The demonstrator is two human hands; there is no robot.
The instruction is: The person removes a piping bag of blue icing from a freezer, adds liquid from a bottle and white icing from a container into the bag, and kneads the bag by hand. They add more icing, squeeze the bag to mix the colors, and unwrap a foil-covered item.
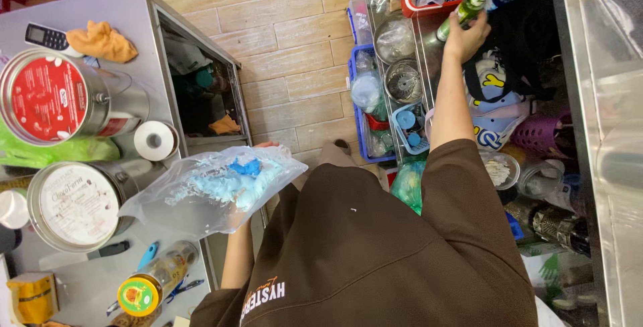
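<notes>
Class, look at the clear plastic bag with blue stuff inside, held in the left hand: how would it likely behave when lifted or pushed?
The clear plastic bag looks thin and crumpled, so it is probably floppy and would sag around the left hand. The blue contents seem few and bunched, so it is likely light. Its glossy film may be a little slippery, though it would hardly roll.

Pale wood-look floor tiles [295,39] are lying between a steel counter [144,39] to their left and steel shelving [429,52] to their right.
</notes>
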